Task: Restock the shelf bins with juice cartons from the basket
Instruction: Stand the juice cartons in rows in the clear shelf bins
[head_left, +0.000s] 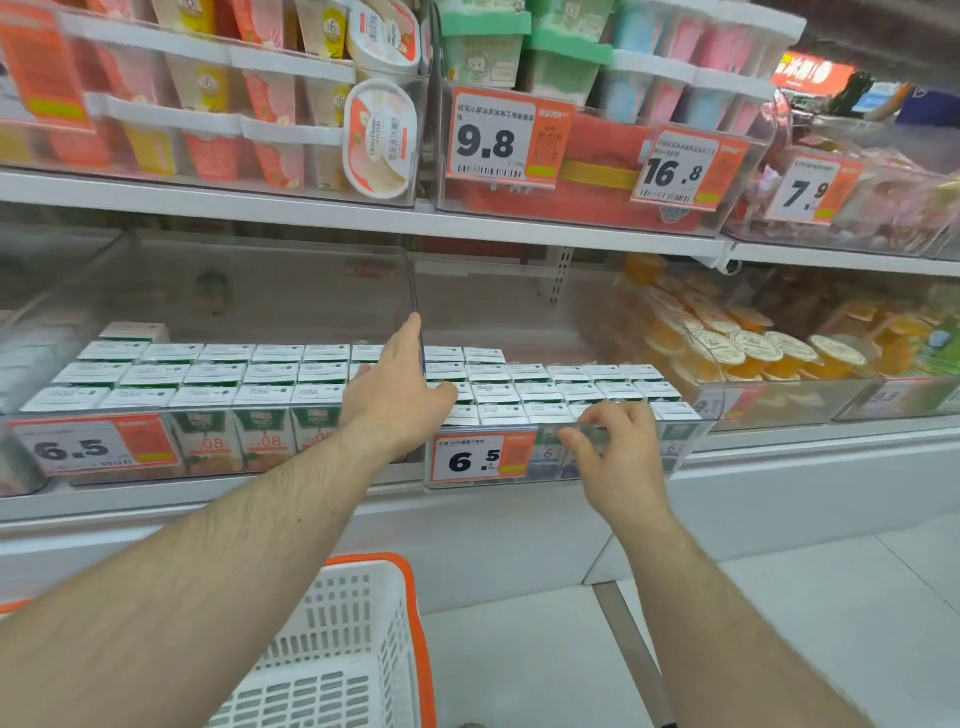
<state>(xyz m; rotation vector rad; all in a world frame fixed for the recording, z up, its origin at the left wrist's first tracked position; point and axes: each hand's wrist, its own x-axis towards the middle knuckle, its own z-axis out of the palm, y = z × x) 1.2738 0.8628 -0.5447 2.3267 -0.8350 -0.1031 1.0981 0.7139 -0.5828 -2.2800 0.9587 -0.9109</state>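
- We are facing a white upper shelf (311, 210) carrying tubs of dessert cups (382, 137) behind orange price tags (506, 137).
- We are standing on a pale tiled floor (779, 623).
- We are seeing orange jelly cups (753, 348) sitting in a clear bin at right.

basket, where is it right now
In the head view the white basket with the orange rim sits on the floor at the bottom centre, below the juice carton bins and between the person's two forearms.
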